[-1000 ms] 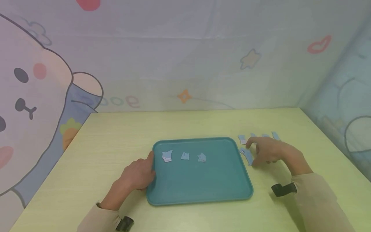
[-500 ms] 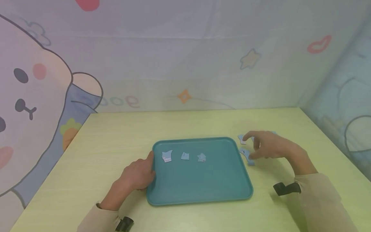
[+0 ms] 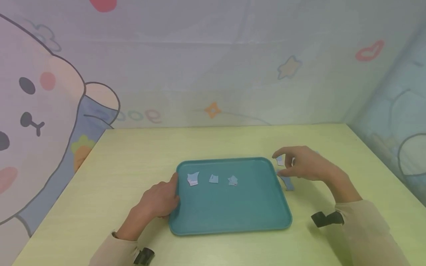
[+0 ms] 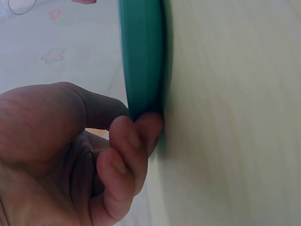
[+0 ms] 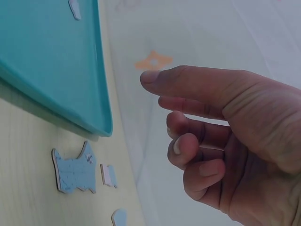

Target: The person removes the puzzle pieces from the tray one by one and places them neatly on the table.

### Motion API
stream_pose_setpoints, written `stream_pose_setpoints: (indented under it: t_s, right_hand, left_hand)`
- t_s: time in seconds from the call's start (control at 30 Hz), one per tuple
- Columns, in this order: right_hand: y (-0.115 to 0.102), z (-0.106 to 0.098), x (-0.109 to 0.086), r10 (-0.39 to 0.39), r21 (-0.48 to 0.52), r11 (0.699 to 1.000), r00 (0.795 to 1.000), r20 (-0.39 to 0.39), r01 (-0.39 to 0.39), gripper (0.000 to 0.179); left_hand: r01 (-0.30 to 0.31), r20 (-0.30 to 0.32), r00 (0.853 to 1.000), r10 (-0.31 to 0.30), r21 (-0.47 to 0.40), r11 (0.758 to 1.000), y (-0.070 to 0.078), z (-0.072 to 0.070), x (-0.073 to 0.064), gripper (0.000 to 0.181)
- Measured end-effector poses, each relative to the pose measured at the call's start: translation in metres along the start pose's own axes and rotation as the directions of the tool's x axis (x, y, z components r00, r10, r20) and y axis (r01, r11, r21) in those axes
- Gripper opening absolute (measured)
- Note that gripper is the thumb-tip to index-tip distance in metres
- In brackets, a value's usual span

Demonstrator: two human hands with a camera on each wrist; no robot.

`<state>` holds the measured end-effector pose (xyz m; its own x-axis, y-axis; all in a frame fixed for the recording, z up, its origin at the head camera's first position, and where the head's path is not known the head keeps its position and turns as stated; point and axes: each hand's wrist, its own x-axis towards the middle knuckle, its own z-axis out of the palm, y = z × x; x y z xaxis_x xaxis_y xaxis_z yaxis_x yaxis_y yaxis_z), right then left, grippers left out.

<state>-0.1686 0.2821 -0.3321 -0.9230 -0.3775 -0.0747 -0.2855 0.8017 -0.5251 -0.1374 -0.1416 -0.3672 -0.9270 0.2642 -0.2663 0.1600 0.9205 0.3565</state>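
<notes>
My left hand [image 3: 158, 199] grips the left rim of a teal tray [image 3: 229, 212]. In the left wrist view, its thumb and fingers pinch the tray's edge [image 4: 143, 56]. On the tray lie three light blue puzzle pieces, one [image 3: 192, 178] at the left, a smaller one [image 3: 213, 178] in the middle and another [image 3: 233, 180] to the right. Beyond the tray's right edge, my right hand [image 3: 311, 164] hovers with thumb and forefinger apart and the other fingers loosely bent, holding nothing. Below it are a large puzzle piece [image 5: 74, 172] and a smaller one [image 5: 108, 175].
A further puzzle piece [image 5: 119, 217] lies on the table at the bottom of the right wrist view; the right hand covers others in the head view. The pale yellow table [image 3: 149, 147] ends at a printed cloth backdrop [image 3: 213, 66].
My right hand has risen and shifted slightly left toward the tray, covering more of the large puzzle piece. My left hand keeps its grip on the rim. The head view has shifted a little.
</notes>
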Motion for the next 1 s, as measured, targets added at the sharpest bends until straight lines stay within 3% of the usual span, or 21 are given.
stream_pose_setpoints:
  t_s: [0.37,0.6,0.83,1.0]
  right_hand:
    - [-0.020,0.011,0.017,-0.078,0.034,0.996,0.997,0.006,0.078,0.045]
    - [-0.033,0.031,0.033,-0.140,0.085,0.987,0.990,0.010,0.139,0.040]
    - [-0.041,0.054,0.048,-0.153,0.065,0.987,0.984,0.087,0.148,0.041]
    - [-0.044,0.068,0.056,-0.166,0.054,0.985,0.983,0.082,0.162,0.039]
  left_hand:
    - [0.001,-0.007,1.000,-0.001,0.005,1.000,0.000,0.000,-0.001,0.071]
    - [-0.005,-0.004,1.000,0.005,0.002,1.000,0.000,0.000,0.001,0.071]
    - [-0.006,-0.008,1.000,0.006,-0.003,1.000,-0.001,0.001,0.001,0.071]
    - [-0.007,-0.011,1.000,0.007,-0.001,1.000,-0.001,0.001,0.002,0.071]
